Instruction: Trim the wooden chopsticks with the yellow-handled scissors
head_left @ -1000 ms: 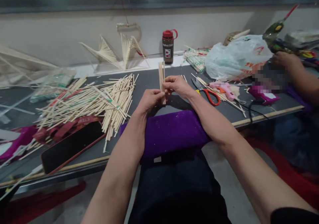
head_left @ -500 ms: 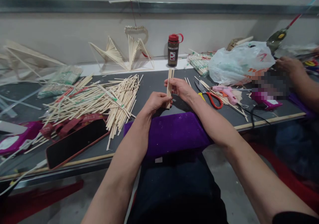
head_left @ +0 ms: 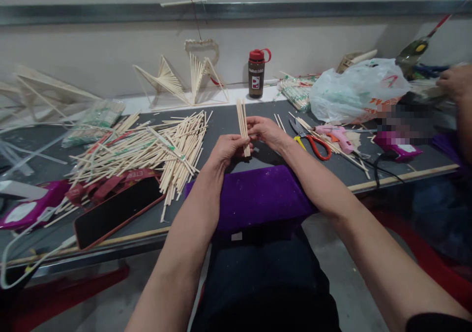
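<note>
A small bundle of thin wooden sticks (head_left: 242, 120) stands nearly upright between my hands, its top leaning slightly left and fanned apart. My left hand (head_left: 233, 146) is closed around the lower part, thumb across the front. From the right, the fingers of my right hand (head_left: 266, 129) pinch the bundle's side near the middle; its fingertips are partly hidden. Below my hands a purple cloth (head_left: 258, 194) covers the table edge and my lap. To the left lies a large loose pile of similar sticks (head_left: 184, 145).
Red-handled shears (head_left: 317, 147) and a pink glue gun (head_left: 341, 137) lie to the right, before a plastic bag (head_left: 357, 91). A bottle (head_left: 255, 76) stands behind. A phone (head_left: 118, 214) lies front left. Stick models (head_left: 165, 78) lean at the wall. Another person's hand (head_left: 457, 81) is at far right.
The stick bundle has shifted slightly left and tilted, its tops spreading apart. Both hands still hold it. The other person's hand at the far right has moved further right.
</note>
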A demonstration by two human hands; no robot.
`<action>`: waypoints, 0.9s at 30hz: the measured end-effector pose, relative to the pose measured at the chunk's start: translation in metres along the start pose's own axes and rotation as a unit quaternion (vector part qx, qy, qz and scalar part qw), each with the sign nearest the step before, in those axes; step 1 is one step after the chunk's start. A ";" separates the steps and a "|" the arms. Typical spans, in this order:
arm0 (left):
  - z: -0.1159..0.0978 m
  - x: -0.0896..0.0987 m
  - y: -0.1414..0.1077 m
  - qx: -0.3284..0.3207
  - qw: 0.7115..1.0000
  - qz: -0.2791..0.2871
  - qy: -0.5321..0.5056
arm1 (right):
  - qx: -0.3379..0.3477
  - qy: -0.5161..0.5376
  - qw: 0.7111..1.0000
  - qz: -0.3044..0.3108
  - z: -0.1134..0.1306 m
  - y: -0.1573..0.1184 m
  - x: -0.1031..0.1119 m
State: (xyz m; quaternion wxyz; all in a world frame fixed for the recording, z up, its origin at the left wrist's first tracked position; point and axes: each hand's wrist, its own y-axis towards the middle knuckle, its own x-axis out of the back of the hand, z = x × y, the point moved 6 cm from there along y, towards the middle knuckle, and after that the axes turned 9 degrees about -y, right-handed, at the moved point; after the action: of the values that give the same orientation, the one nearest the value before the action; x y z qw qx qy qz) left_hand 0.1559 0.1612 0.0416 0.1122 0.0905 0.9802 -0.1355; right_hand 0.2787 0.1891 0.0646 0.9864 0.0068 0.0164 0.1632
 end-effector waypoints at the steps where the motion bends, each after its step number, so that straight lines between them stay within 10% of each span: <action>1: 0.000 0.002 0.001 0.003 1.000 -0.003 -0.004 | -0.012 -0.009 1.000 -0.014 -0.001 0.000 0.003; 21: 0.006 -0.010 -0.006 0.017 0.999 0.031 0.015 | -0.008 -0.133 0.991 0.003 -0.011 -0.007 0.000; 27: 0.002 0.002 0.000 -0.088 0.986 -0.038 0.137 | -0.047 -0.225 0.969 -0.086 -0.009 -0.006 0.025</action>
State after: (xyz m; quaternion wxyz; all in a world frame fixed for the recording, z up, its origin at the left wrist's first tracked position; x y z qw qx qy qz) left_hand 0.1547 0.1611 0.0389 -0.0209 0.0611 0.9971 -0.0396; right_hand 0.3040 0.1912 0.0551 0.9743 -0.0043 -0.2132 0.0731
